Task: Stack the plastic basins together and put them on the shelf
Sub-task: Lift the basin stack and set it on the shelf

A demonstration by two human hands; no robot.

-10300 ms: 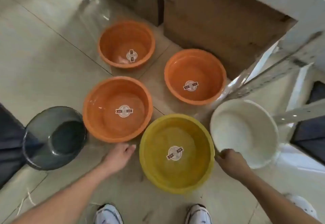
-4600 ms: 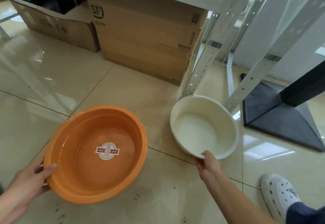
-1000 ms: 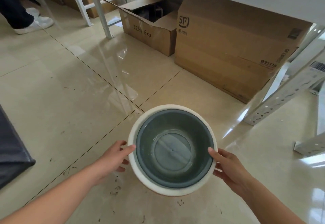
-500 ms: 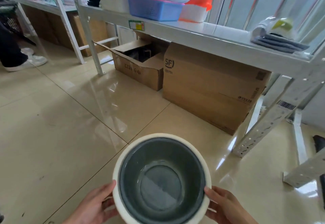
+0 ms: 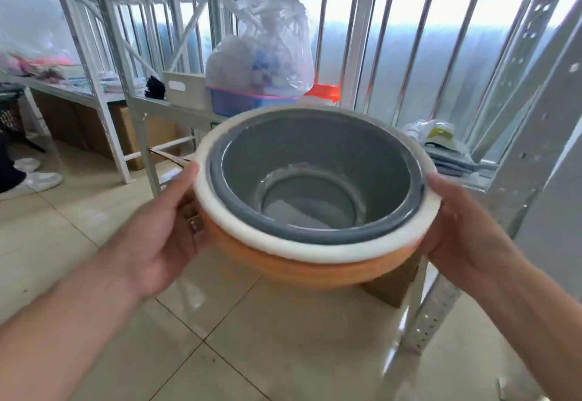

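**Nested basins lifted toward the shelf**

Raised off the floor since half a second ago, the stack of basins (image 5: 315,211) now hangs in the air in front of the shelf (image 5: 176,111), near its front edge and about level with it. The grey basin (image 5: 315,155) sits innermost, inside the white basin (image 5: 318,251), with an orange basin (image 5: 308,270) outermost. The left hand (image 5: 163,230) clamps the stack's left side, thumb on the white rim; the right hand (image 5: 463,233) presses the right side, thumb up at the rim.

Risks, as I judge them:
- The grip is on the sides only (nothing visibly supports the bottom), so an outer basin could slide down if the squeeze loosens.
- The shelf's left part is crowded: a blue basket (image 5: 248,103) carrying a plastic bag (image 5: 264,57), with a grey box (image 5: 185,90) beside it. Setting down there could knock them.
- The upright post (image 5: 529,161) stands just beside the right hand; swinging right could strike it.

No writing is readable: the frame is blurred, and a small green tag (image 5: 214,124) on the shelf edge is mostly hidden behind the stack.
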